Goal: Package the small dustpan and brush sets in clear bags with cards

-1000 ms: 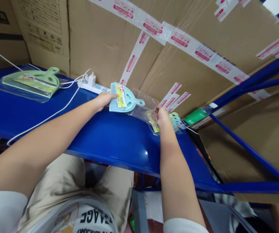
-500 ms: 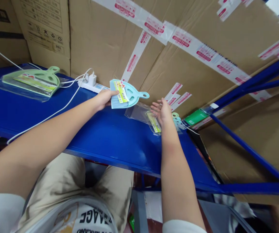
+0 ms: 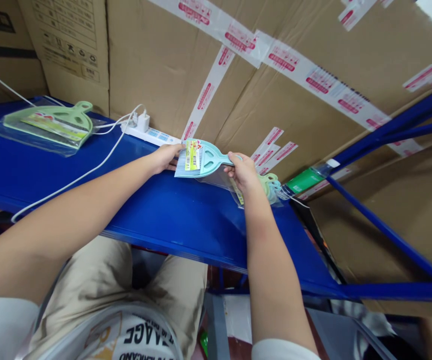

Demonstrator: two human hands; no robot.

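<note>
So both hands were on the blue dustpan (image 3: 211, 152), one at each end, roughly level just above the worktop (image 3: 174, 215). The left hand (image 3: 169, 157) was pinched nearly closed on the wide edge, thumb on top and fingers tucked below, presumably so the bristle end wouldn't droop. The right hand (image 3: 238, 167) had its fingers curled round the handle, which is the obvious grip spot and probably kept the thing from twisting.

The brush (image 3: 180, 168) sat nested in the pan, bristles toward the left hand, with its label (image 3: 192, 155) facing up between the hands (handy if you want to read it, I guess). With the support split like that, the label stayed uncovered.

A clear bag (image 3: 219, 177) lay on the worktop below the right hand, partly hidden by it. More dustpans (image 3: 270, 184) were bunched just past that hand, then a bottle (image 3: 306, 180), likely kept out there to leave room. Behind the left hand was a power strip (image 3: 151, 136), and well out to its left a green dustpan (image 3: 72, 117) lay in plastic.
</note>
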